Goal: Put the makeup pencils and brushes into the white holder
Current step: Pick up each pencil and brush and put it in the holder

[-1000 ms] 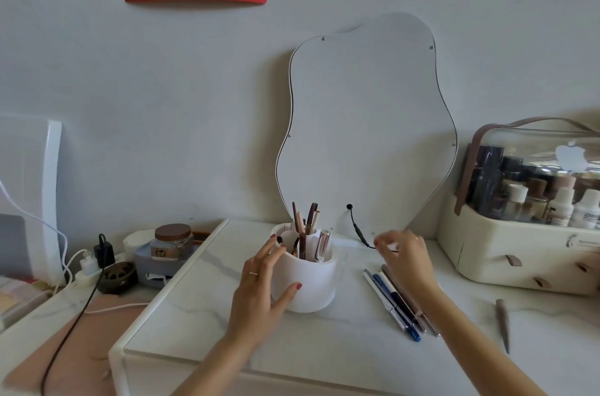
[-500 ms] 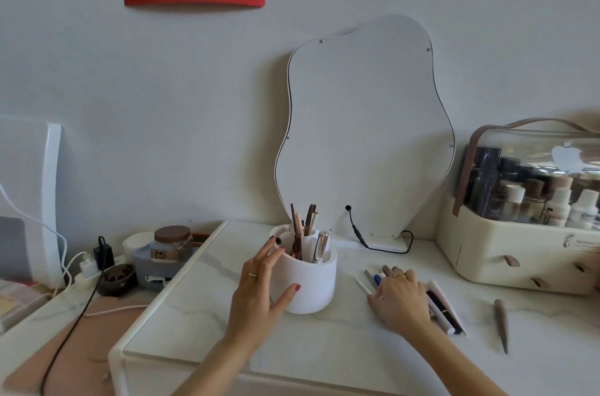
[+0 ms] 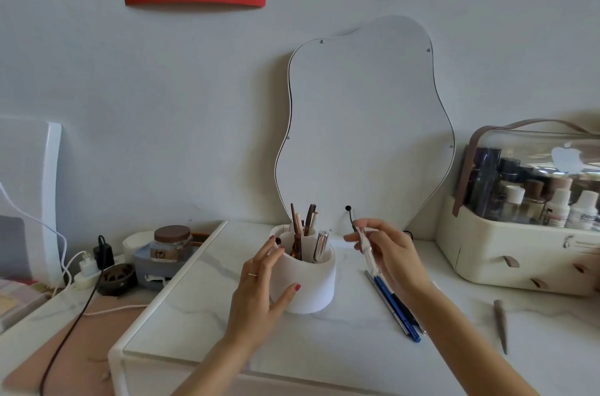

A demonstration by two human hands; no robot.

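The white holder (image 3: 313, 288) stands mid-table with several brown pencils (image 3: 297, 233) and a silver tube (image 3: 320, 245) upright inside. My left hand (image 3: 259, 285) rests against the holder's left side, fingers spread around its wall. My right hand (image 3: 389, 253) hovers to the right of the holder, raised above the table, pinching a white pencil (image 3: 367, 246) that hangs tilted. Below that hand, a blue pencil (image 3: 397, 314) and a grey one (image 3: 386, 304) lie side by side on the table. A brown pointed stick (image 3: 501, 324) lies further right.
A wavy mirror (image 3: 363, 123) leans on the wall behind the holder, its black cable trailing down. A cream cosmetics case (image 3: 519, 253) with bottles sits at the right. Left of the marble tabletop (image 3: 227, 324) are a glass jar (image 3: 170, 244), chargers and cables.
My right hand was flat on the pencils on the table; it has lifted up and leftward with a white pencil in its fingers. My left hand stays on the holder.
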